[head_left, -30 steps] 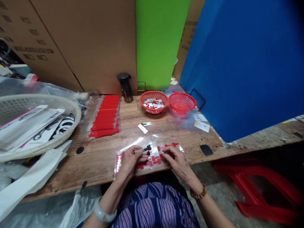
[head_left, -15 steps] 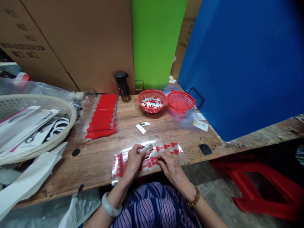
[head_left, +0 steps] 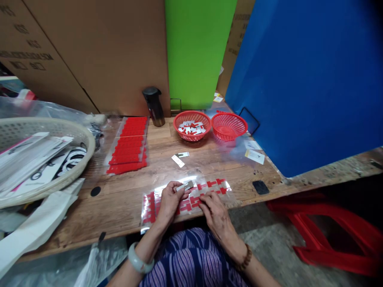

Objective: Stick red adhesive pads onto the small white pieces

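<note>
Between the thumb and fingers of my left hand (head_left: 171,199) is a small white card with a grey end (head_left: 186,186), held above a clear sheet with red stickers (head_left: 186,205). My right hand (head_left: 216,213) is over the right part of that sheet, its fingers bent and the thumb close to the forefinger. What lies at those fingertips is too small to make out. Beyond the hands, two small cards (head_left: 178,160) lie on the wooden table, one overlapping the other.
A red basket of small cards (head_left: 192,138) stands beside a second red basket (head_left: 229,133). Stacked red sticker sheets (head_left: 127,147) and a dark flask (head_left: 153,105) are to their left. A large pale basket (head_left: 88,157) fills the left side; a blue panel (head_left: 305,87) rises at right.
My right hand has shifted slightly, and its thumb and forefinger look a little less pinched. The left hand keeps the card in nearly the same place.
</note>
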### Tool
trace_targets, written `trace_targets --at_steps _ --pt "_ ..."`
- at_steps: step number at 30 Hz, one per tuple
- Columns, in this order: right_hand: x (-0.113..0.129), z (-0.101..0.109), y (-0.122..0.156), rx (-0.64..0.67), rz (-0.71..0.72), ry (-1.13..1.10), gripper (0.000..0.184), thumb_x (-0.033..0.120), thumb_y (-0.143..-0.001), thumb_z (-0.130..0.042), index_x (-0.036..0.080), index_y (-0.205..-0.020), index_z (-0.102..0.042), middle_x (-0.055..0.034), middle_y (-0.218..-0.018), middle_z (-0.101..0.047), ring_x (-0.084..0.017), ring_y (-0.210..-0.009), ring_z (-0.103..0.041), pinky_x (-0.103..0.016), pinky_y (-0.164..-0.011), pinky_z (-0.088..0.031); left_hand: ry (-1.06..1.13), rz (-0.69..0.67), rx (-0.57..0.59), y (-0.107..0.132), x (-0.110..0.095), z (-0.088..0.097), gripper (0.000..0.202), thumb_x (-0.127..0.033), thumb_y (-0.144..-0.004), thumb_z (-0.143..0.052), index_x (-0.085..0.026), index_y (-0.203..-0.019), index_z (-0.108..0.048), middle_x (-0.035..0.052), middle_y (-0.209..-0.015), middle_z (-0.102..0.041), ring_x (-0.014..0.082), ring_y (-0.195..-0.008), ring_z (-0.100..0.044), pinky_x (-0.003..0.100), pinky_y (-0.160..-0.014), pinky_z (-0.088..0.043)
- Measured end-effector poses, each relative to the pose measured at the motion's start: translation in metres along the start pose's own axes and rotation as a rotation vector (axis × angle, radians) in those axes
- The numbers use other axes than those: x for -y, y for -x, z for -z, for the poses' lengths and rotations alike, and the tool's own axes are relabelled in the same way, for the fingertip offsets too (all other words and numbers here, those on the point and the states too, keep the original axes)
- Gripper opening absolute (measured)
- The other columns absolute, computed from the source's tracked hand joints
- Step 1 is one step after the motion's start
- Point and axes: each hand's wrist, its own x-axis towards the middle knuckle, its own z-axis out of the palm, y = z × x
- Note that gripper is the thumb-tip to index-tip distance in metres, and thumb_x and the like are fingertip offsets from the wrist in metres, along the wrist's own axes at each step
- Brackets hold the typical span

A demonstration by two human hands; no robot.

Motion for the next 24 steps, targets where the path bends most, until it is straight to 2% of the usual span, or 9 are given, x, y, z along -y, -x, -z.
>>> trace_targets --at_steps 5,11,14,18,24 --pt "0.0 -0.002 -0.002 0.0 -0.033 -0.006 0.016 0.011 -0.086 -0.042 0.02 -0.085 -0.055 -0.0058 -0.089 -0.052 -0.018 -0.086 -0.051 -0.033 -0.076 -0.044 -0.013 -0.013 -0.002 0.0 0.001 0.001 0.027 -0.02 -0.068 -0.068 -0.013 -0.087 -0.051 0.0054 -0.068 -0.069 0.0186 -0.07 -0.07 0.021 -0.063 -0.053" --pt "0.01 0.004 -0.008 0.016 -0.079 -0.031 0.014 0.008 -0.083 -0.044 0.019 -0.078 -0.051 -0.0027 -0.083 -0.051 -0.017 -0.081 -0.049 -0.032 -0.076 -0.041 -0.024 -0.018 -0.039 -0.001 0.003 -0.001 0.022 -0.016 -0.069 -0.067 -0.014 -0.085 -0.052 0.0039 -0.068 -0.069 0.0174 -0.066 -0.07 0.022 -0.062 -0.053" --pt "0.014 0.01 -0.006 0.059 -0.095 -0.062 0.015 0.008 -0.084 -0.044 0.02 -0.075 -0.049 -0.0023 -0.082 -0.051 -0.017 -0.082 -0.048 -0.032 -0.079 -0.039 -0.023 -0.023 -0.046 0.0 0.002 -0.002 0.022 -0.015 -0.069 -0.066 -0.014 -0.086 -0.052 0.0022 -0.065 -0.068 0.0167 -0.065 -0.069 0.023 -0.062 -0.053" --pt "0.017 0.02 -0.003 0.127 -0.049 -0.137 0.015 0.009 -0.085 -0.044 0.02 -0.076 -0.049 -0.0021 -0.083 -0.052 -0.017 -0.083 -0.048 -0.033 -0.082 -0.038 -0.023 -0.023 -0.056 0.002 0.0 -0.003 0.022 -0.014 -0.069 -0.066 -0.014 -0.086 -0.052 -0.0004 -0.061 -0.067 0.0157 -0.063 -0.069 0.022 -0.062 -0.053" --pt "0.016 0.03 -0.001 0.214 -0.041 -0.269 0.013 0.013 -0.086 -0.044 0.02 -0.076 -0.049 -0.002 -0.083 -0.053 -0.016 -0.082 -0.049 -0.03 -0.077 -0.04 -0.003 0.002 -0.051 0.001 -0.001 -0.003 0.024 -0.014 -0.068 -0.067 -0.014 -0.086 -0.052 0.0011 -0.063 -0.067 0.0153 -0.063 -0.069 0.021 -0.062 -0.053"
